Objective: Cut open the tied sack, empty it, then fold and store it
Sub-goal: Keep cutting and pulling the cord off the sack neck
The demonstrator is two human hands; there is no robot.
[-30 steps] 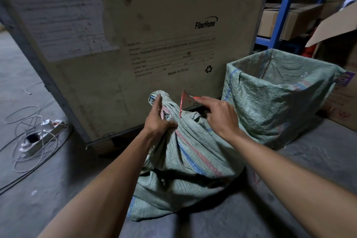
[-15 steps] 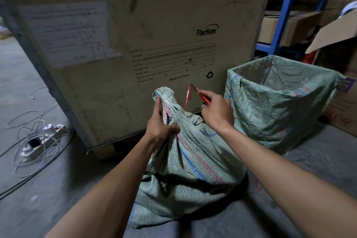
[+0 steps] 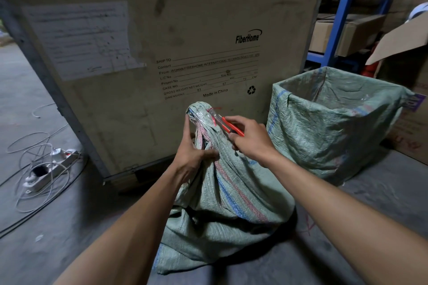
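tied sack before crate, left of open sack.

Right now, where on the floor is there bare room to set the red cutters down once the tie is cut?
Bare concrete floor lies right of the tied sack, in front of the open sack. Another free strip runs between the tied sack and the power strip. Crowded: the cable tangle at left, and the gap by the wooden crate.
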